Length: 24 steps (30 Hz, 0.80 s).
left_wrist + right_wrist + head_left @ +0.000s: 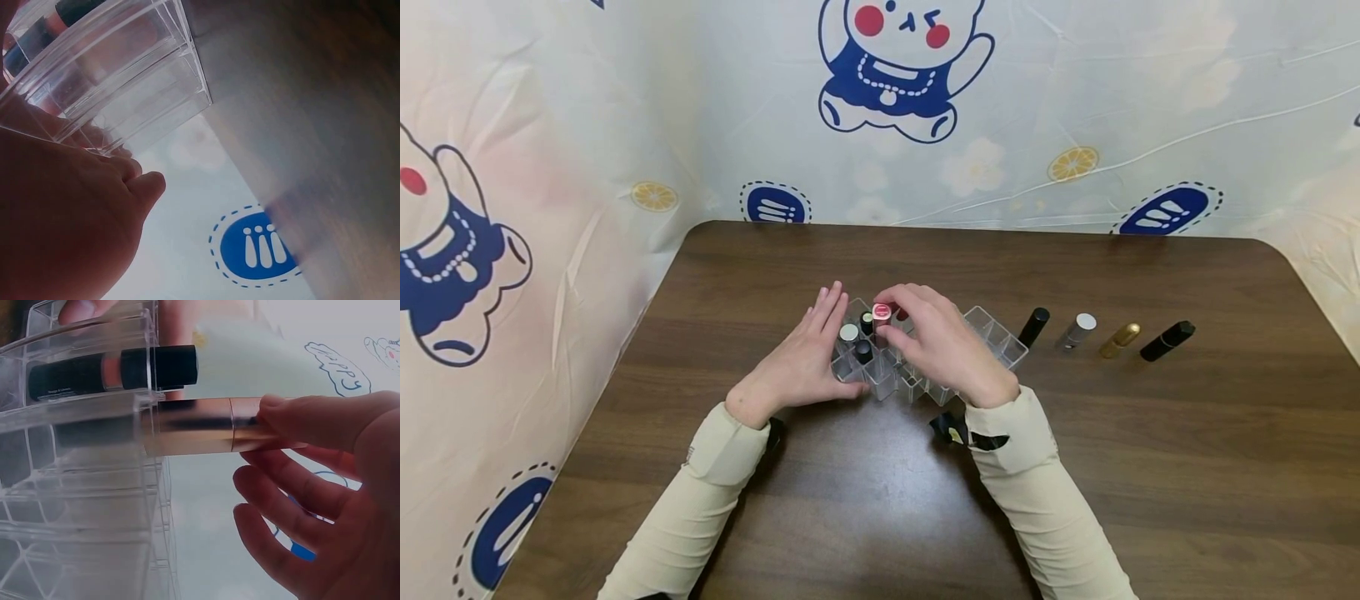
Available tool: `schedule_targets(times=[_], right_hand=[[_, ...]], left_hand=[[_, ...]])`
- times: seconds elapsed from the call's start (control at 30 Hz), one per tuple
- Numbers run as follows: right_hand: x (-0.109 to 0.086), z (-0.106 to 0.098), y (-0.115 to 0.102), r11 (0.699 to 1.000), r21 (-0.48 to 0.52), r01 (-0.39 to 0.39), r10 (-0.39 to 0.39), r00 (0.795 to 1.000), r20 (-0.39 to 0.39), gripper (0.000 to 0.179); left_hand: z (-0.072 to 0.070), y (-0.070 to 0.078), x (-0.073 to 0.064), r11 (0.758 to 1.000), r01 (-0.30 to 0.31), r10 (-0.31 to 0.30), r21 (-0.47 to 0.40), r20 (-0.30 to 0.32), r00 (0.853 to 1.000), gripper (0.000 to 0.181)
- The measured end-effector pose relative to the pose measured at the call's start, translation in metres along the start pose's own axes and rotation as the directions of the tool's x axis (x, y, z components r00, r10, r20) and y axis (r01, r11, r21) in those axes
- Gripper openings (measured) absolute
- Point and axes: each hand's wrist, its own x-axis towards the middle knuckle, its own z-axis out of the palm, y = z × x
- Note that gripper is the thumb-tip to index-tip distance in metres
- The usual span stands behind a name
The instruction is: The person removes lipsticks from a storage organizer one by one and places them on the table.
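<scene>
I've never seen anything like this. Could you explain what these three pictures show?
There is no machine here: two bare human hands are at work. The wide picture comes from a camera on the person's head, looking down. The two closer ones come from cameras on the left and right wrists.

On the brown wood-grain table stands a clear plastic organizer with small compartments; a few small cosmetic tubes stand in it. To its right lie a slim black tube, a silver tube, a gold tube and a thicker black tube.

The left hand is at the organizer's left side, fingers extended. The right hand pinches a shiny coppery tube, its lower end inside a compartment.
</scene>
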Motion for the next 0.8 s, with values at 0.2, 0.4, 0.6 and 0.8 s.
schedule_targets(times=[0.2,0.4,0.6,0.8], right_hand=[[0.0,-0.003,0.001,0.999,0.031,0.024,-0.023,0.999,-0.04,0.026],[-0.002,-0.009,0.002,0.998,0.05,0.031,-0.027,0.997,-0.065,0.025],[-0.003,-0.014,0.004,0.997,0.07,0.038,-0.032,0.996,-0.087,0.024],[-0.003,-0.02,0.007,0.997,0.07,0.044,-0.036,0.993,-0.108,0.024]], left_hand=[[0.0,0.0,0.0,1.0,-0.004,0.004,-0.005,-0.004,1.0,0.124],[0.0,-0.001,0.0,1.0,-0.006,0.006,-0.006,0.0,1.0,0.124],[0.0,0.0,0.0,1.0,-0.002,0.002,-0.005,0.005,1.0,0.125],[0.0,-0.001,0.001,1.0,-0.001,0.001,-0.002,0.005,1.0,0.125]])
